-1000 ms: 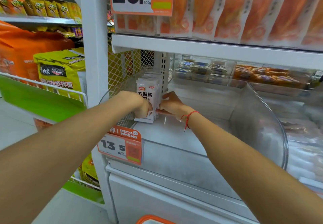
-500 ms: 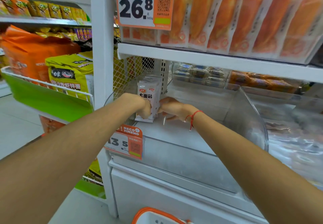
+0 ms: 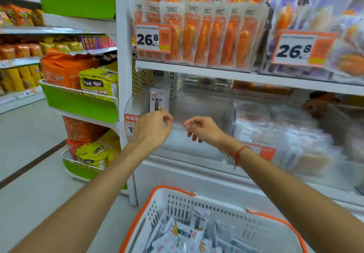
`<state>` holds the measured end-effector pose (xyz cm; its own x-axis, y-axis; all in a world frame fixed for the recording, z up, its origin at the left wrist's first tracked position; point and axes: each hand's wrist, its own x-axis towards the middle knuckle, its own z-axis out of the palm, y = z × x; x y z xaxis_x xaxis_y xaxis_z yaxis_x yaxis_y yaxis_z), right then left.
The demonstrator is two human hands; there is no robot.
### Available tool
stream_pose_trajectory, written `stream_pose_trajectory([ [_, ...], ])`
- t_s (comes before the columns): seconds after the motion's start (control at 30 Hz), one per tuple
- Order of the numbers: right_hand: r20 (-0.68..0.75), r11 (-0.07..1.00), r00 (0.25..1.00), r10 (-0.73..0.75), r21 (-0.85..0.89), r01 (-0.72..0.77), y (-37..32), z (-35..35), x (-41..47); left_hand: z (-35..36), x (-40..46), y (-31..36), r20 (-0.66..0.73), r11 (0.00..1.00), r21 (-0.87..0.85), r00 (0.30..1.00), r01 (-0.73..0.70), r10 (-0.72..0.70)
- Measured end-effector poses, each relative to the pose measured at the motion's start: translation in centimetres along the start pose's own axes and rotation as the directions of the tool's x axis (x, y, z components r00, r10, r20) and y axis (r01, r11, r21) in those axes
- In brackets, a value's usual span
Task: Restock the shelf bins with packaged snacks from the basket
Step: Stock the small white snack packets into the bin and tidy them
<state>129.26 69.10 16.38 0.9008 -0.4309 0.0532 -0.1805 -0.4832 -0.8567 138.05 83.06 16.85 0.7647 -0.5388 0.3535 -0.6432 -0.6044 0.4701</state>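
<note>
Hovering before the clear bin [image 3: 197, 104], left hand [image 3: 153, 128] and right hand [image 3: 204, 129] hang loosely curled, holding nothing

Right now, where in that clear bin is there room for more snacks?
The bin looks bare right of the white packs, up to its curved right wall. It is crowded at the left wall, where the packs stand.

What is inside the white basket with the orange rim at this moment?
The basket holds a loose heap of small white snack packets, some with orange and green print. Only the top layer shows; packets beneath it, the basket floor and its near side are out of sight.
</note>
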Motion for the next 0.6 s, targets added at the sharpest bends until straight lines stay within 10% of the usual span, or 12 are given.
stream_pose_trajectory([
  [0.23, 0.293, 0.971, 0.928, 0.232, -0.135, -0.200, 7.4, 1.9, -9.5, 5.8, -9.6, -1.5, 0.206, 0.994, -0.071, 0.976, 0.082, -0.066],
  [0.6, 0.327, 0.874, 0.815, 0.478, -0.082, -0.480, 20.9, 9.2, -18.3, 18.5, -21.1, -5.8, 0.539, 0.969, -0.060, 0.825, 0.238, -0.169],
])
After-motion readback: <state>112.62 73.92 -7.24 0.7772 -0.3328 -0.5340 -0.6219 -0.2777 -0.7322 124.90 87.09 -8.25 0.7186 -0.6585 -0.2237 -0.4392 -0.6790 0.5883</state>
